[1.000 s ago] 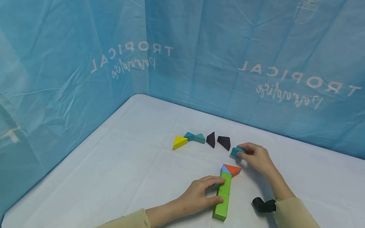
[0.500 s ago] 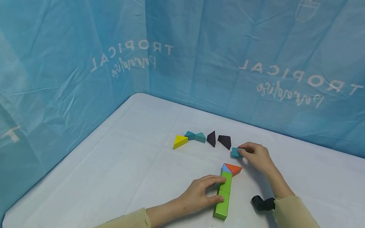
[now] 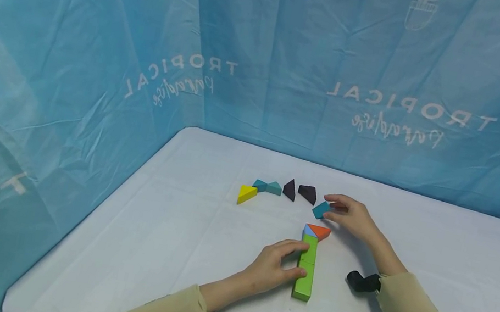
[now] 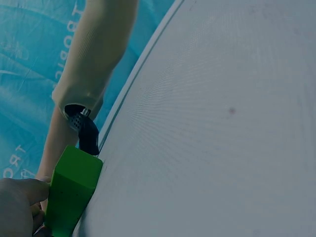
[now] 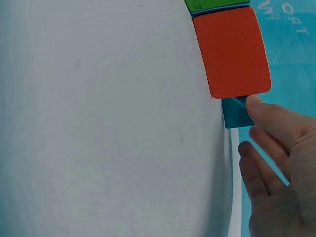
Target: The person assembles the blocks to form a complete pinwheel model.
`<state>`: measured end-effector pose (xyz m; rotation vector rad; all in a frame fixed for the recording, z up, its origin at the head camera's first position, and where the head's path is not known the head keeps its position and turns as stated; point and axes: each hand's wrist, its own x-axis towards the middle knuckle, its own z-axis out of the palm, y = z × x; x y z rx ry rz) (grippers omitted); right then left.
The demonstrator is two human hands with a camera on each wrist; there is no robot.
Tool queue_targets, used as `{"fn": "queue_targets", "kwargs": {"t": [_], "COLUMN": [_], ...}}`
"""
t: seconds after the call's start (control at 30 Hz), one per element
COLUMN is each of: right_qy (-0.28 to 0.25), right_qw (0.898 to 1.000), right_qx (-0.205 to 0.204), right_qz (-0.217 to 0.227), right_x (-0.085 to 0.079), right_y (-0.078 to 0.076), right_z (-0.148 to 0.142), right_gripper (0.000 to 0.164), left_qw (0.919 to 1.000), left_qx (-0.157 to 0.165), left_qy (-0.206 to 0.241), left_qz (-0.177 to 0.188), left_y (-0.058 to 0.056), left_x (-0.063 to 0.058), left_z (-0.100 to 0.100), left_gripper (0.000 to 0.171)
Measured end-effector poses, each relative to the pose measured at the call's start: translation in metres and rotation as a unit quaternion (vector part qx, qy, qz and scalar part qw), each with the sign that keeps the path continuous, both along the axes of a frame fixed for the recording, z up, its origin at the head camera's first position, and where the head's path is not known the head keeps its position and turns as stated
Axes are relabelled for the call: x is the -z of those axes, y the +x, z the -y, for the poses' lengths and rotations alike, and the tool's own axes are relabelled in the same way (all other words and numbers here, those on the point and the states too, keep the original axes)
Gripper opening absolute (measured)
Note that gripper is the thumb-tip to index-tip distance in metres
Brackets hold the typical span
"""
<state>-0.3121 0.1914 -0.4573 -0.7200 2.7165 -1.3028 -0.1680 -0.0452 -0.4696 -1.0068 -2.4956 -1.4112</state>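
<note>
Two green blocks (image 3: pixel 304 280) lie end to end in a row on the table. My left hand (image 3: pixel 271 267) rests along their left side, one fingertip touching the upper block and the thumb touching the lower one. A small blue triangular block (image 3: pixel 307 230) and an orange-red triangular block (image 3: pixel 321 232) sit against the row's far end. Just beyond them, my right hand (image 3: pixel 353 218) pinches a teal block (image 3: pixel 320 209) between thumb and fingers. In the right wrist view, the orange-red block (image 5: pixel 233 53) hides part of the teal block (image 5: pixel 236 114).
At the far side lie two dark blocks (image 3: pixel 307 194), two smaller teal blocks (image 3: pixel 274 188) and a yellow triangular block (image 3: pixel 246 194). A white cloth covers the table (image 3: pixel 157 229). Blue printed curtains (image 3: pixel 272 59) hang behind and to the left.
The teal block has turned under my right fingers and shifted slightly left and nearer. My left hand and the green row have stayed put.
</note>
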Motion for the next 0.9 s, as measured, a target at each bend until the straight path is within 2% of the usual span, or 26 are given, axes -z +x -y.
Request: {"fn": "queue_targets", "kwargs": {"t": [0.07, 0.17, 0.3, 0.57, 0.73, 0.9], "right_qy": [0.000, 0.007, 0.026, 0.030, 0.029, 0.001], "right_qw": [1.000, 0.999, 1.000, 0.998, 0.997, 0.996], "right_qx": [-0.024, -0.036, -0.011, 0.008, 0.040, 0.076], "right_qz": [-0.005, -0.012, -0.015, 0.059, 0.055, 0.048], "right_x": [-0.0008, -0.0011, -0.0021, -0.0044, -0.0020, -0.0004], "right_y": [0.0005, 0.0003, -0.0004, -0.0020, -0.0050, -0.0043], "right_z": [0.0009, 0.0025, 0.0042, 0.0037, 0.0029, 0.0017], "right_gripper": [0.044, 0.039, 0.033, 0.038, 0.045, 0.055], "left_qw": [1.0000, 1.0000, 0.9999, 1.0000, 1.0000, 0.9999], "left_qx": [0.001, 0.001, 0.002, 0.000, -0.003, -0.003], "left_qy": [0.000, 0.001, 0.002, 0.000, 0.000, -0.002], "left_qz": [0.002, 0.000, -0.011, -0.005, 0.007, 0.014], "left_y": [0.0000, -0.0002, -0.0006, -0.0009, -0.0008, -0.0006], "left_x": [0.0007, 0.0015, 0.0012, 0.0007, 0.0006, -0.0003], "left_z": [0.0004, 0.0005, 0.0004, 0.0006, 0.0004, 0.0009], "left_gripper": [0.049, 0.049, 0.049, 0.049, 0.050, 0.050]}}
